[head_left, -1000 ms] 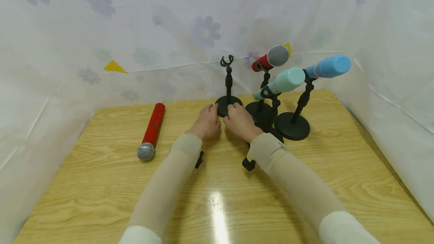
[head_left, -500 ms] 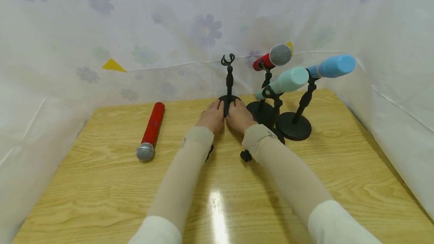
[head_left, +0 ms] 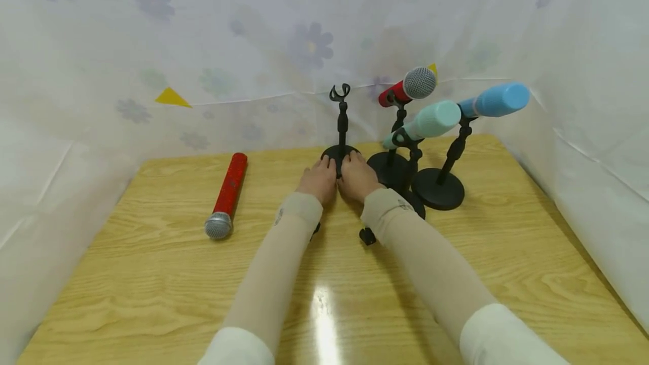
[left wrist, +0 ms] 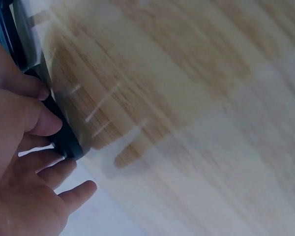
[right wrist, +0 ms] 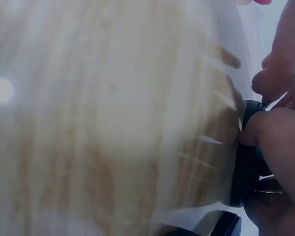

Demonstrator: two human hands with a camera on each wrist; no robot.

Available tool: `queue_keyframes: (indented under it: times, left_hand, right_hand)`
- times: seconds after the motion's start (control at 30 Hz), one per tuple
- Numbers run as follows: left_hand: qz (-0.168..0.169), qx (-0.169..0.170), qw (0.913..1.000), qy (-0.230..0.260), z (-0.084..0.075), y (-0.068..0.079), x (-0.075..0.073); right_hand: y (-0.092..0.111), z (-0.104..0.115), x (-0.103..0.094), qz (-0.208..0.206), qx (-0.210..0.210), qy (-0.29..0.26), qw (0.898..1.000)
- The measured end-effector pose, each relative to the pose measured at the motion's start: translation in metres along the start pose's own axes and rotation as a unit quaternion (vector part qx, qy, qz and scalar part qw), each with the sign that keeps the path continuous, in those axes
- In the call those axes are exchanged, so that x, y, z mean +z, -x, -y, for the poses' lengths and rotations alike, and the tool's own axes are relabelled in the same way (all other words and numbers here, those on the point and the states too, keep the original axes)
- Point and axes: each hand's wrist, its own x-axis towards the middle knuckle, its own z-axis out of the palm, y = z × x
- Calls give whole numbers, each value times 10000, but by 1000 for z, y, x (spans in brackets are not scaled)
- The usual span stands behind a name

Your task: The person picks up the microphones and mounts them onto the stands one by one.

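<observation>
A black microphone stand (head_left: 342,123), its clip holding nothing, stands upright near the table's back edge. From the near left, my left hand (head_left: 320,180) grips its round base; in the left wrist view the thumb and fingers pinch the dark base (left wrist: 65,137) at its rim. My right hand (head_left: 356,176) holds the same base from the near right, and the right wrist view has its thumb against the base's edge (right wrist: 241,169). Some fingertips are hidden behind the base. To the left, a red glittery microphone (head_left: 230,190) lies with its silver head towards me.
Close to my right hand, several stands carry a red microphone (head_left: 398,93), a mint microphone (head_left: 431,120) and a blue microphone (head_left: 499,100). A pale flowered curtain (head_left: 263,61) borders the wooden table (head_left: 177,275) at the back and sides.
My left hand has moved right and my right hand slightly forward, so both sit closer together at the stand's base. The stand has barely shifted; the microphones stay in place.
</observation>
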Motion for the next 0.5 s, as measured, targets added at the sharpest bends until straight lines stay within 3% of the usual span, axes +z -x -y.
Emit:
queue_keyframes:
  times: [0.3,0.5]
  left_hand:
    - [-50,120,9985,-536,-2,9,0]
    - [-589,258,9960,-622,-4,23,-3]
  right_hand:
    - [7,6,4,56,-54,160,9998]
    - [20,13,-2,-100,-303,270,9991]
